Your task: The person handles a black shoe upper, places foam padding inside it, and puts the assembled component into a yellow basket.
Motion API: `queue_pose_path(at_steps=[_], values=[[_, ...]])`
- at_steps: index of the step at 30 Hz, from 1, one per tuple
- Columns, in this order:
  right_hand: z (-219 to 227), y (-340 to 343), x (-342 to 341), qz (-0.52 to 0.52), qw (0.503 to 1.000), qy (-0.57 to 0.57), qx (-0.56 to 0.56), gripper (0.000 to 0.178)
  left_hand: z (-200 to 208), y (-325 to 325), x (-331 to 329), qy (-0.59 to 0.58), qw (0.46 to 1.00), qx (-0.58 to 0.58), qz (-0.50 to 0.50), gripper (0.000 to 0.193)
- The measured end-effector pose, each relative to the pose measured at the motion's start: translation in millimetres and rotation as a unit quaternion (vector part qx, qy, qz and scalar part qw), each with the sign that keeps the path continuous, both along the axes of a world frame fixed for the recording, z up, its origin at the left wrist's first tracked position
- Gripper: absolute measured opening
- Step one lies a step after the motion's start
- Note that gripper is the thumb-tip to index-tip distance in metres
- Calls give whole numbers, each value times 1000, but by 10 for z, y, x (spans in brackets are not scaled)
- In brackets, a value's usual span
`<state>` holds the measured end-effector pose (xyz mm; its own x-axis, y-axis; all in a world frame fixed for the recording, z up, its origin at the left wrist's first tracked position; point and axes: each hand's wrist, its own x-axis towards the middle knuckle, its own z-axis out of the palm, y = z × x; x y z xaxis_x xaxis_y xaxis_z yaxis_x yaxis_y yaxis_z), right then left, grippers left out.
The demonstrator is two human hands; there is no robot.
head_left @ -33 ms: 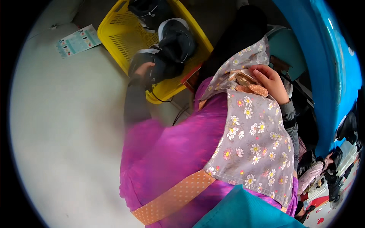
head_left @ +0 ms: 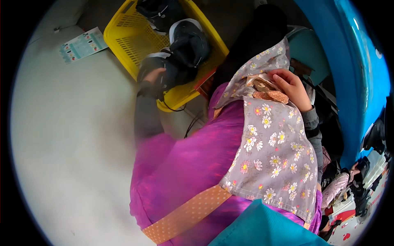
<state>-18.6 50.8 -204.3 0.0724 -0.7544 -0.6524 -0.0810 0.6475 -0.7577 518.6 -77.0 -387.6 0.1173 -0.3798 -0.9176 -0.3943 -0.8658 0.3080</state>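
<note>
Left hand (head_left: 154, 76): at near end of yellow plastic basket (head_left: 177, 96), thumb over black shoe-like piece (head_left: 174, 74) inside it; fingers hidden, grip cannot be told.
Right hand (head_left: 292, 88): right of basket, fingers loosely curled at floral apron's (head_left: 271, 149) gathered dotted trim (head_left: 271, 96); pinch unclear.
Other pieces: two black-and-white (head_left: 189, 45) (head_left: 160, 14), farther inside basket.
Printed sheet (head_left: 83, 45): left of basket.
Change: only slight view shift since preceding frame; handling apparently not advanced.

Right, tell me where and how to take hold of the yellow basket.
I'd grip the yellow basket by its long left and right rims, coming from above on both sides: its top is open, dark items lie between the rims, and both show bare stretches.
</note>
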Motion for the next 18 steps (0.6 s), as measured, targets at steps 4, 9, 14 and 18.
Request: queue_pose_path(at_steps=[4, 9, 14, 18], values=[[-77, 80, -130, -10, 1000, 6, 9, 28, 820, -17, -809, -288, 902, -126, -296, 54], [-42, 18, -74, 12, 999, 29, 17, 27, 308, 290, -1319, -129, 934, -275, -190, 38], [6, 6, -8, -33, 998, 0, 51, 28, -846, 1004, -998, 6, 989, -5, 146, 28], [-60, -40, -36, -75, 994, -28, 73, 27, -1226, 1468, -823, -10, 948, -81, 308, 27]])
